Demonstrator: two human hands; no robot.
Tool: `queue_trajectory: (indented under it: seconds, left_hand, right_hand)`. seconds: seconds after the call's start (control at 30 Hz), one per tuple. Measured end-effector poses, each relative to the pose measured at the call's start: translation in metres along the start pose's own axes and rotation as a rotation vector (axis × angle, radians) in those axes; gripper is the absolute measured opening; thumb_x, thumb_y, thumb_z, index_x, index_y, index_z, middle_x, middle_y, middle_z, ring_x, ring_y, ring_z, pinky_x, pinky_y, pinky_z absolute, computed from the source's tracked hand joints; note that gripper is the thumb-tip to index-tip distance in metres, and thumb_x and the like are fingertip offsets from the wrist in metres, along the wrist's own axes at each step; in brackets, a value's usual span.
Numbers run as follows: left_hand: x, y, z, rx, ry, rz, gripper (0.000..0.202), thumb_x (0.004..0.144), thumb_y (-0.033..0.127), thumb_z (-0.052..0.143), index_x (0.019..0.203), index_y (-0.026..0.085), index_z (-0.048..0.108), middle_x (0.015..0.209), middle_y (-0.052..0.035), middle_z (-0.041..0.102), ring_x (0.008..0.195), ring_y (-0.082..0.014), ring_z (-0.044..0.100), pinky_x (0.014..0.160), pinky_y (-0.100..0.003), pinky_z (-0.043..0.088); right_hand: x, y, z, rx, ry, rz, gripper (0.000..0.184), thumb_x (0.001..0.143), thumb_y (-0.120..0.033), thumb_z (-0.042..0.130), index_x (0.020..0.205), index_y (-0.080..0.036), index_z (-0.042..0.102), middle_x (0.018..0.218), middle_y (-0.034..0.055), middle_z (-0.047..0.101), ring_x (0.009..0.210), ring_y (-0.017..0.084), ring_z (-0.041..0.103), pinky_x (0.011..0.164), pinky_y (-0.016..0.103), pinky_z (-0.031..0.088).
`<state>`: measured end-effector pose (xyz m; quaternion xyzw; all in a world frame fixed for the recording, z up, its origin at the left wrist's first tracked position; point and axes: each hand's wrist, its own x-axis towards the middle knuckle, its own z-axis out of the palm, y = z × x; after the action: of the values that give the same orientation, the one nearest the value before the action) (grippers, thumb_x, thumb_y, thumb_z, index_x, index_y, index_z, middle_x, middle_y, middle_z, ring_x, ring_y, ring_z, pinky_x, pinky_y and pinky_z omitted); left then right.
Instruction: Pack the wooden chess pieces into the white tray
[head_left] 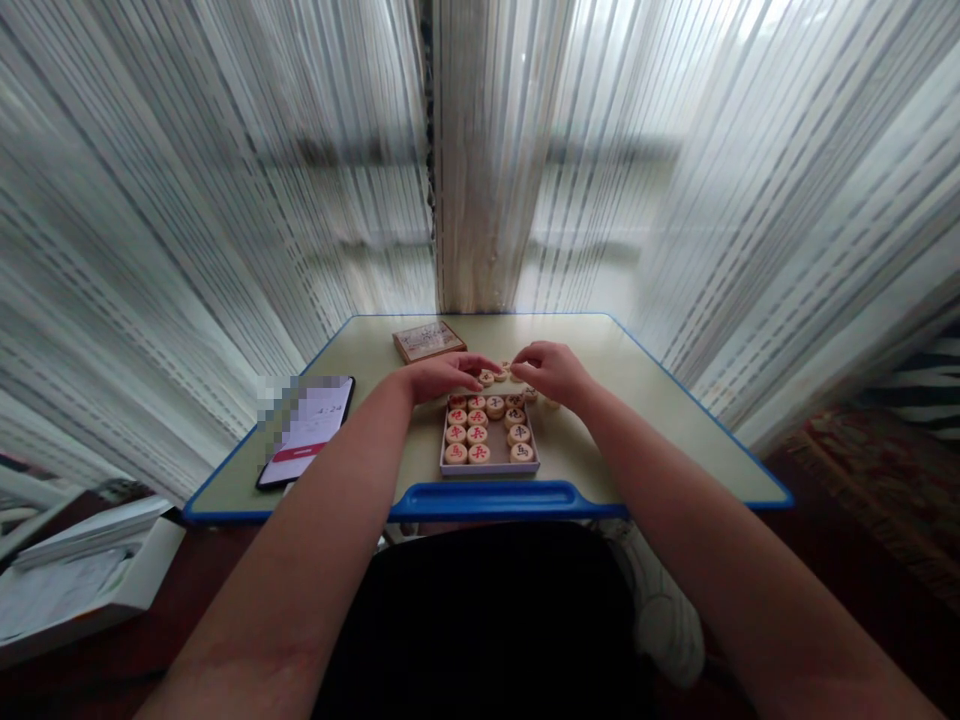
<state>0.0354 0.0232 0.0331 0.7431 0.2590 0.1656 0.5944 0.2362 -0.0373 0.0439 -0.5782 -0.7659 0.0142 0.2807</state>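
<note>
A shallow open box [489, 469] holds Chinese chess pieces: two columns with red characters at left, a dark-lettered column at right and one dark-lettered piece [495, 407] at the top between them. Bare box floor shows below that piece. Several loose pieces lie just beyond the box. My left hand [448, 373] is open at the far left of the box, fingers stretched, thumb apart, beside a loose piece [486, 380]. Across from it, my right hand [553, 372] has bent fingers closed at another loose piece [516, 377]; the fingertips partly hide it.
Behind my left hand lies a box lid [429, 341] with a printed top. A phone [309, 436] showing a timer rests at the table's left. The table [630, 440] has a blue rim and a front tray [491, 497]. Curtains [225, 180] hang beyond.
</note>
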Motion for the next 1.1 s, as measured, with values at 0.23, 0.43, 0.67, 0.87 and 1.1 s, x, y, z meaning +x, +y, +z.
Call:
queue_trajectory:
  seconds: [0.23,0.43,0.67,0.87,1.1]
  left_hand:
    - [0.000,0.000,0.002,-0.016,-0.027,-0.024,0.037,0.067,0.023,0.064,0.104,0.020,0.061,0.116,-0.0047,0.055,0.104,-0.0148,0.050,0.087,-0.026,0.037]
    - [0.001,0.002,0.006,-0.035,0.028,-0.085,0.038,0.068,0.030,0.064,0.104,0.018,0.061,0.112,-0.0055,0.058,0.103,-0.0165,0.051,0.087,-0.027,0.037]
    - [0.004,0.001,0.007,-0.099,0.087,-0.095,0.041,0.068,0.029,0.061,0.108,0.017,0.059,0.108,-0.0063,0.061,0.096,-0.0168,0.055,0.083,-0.029,0.040]
    - [0.010,-0.003,0.005,-0.061,0.179,-0.026,0.035,0.072,0.036,0.057,0.099,0.015,0.064,0.114,-0.0072,0.059,0.101,-0.0168,0.051,0.091,-0.030,0.035]
    - [0.013,-0.008,0.003,-0.031,0.160,-0.044,0.035,0.074,0.039,0.054,0.096,0.016,0.066,0.108,-0.0077,0.061,0.097,-0.0165,0.052,0.088,-0.029,0.036]
  right_hand:
    - [0.003,0.017,-0.002,-0.145,0.017,0.211,0.029,0.074,-0.027,0.047,0.086,-0.016,0.070,0.082,0.0078,0.067,0.076,0.017,0.057,0.069,0.025,0.040]
    - [0.003,0.029,-0.008,-0.163,-0.145,0.356,0.035,0.072,-0.024,0.052,0.103,-0.015,0.065,0.092,0.0104,0.064,0.082,0.018,0.058,0.074,0.026,0.042]
    - [0.000,0.016,0.006,-0.114,-0.180,0.123,0.032,0.077,-0.033,0.052,0.106,-0.021,0.063,0.100,0.0069,0.059,0.074,0.013,0.057,0.073,0.025,0.043]
    - [0.000,0.016,0.008,-0.181,-0.201,0.127,0.027,0.077,-0.031,0.052,0.097,-0.020,0.066,0.095,0.0076,0.061,0.078,0.016,0.057,0.071,0.026,0.043]
    - [0.003,0.024,0.007,-0.165,-0.197,0.199,0.030,0.076,-0.035,0.052,0.098,-0.019,0.065,0.096,0.0088,0.065,0.080,0.019,0.059,0.070,0.029,0.043]
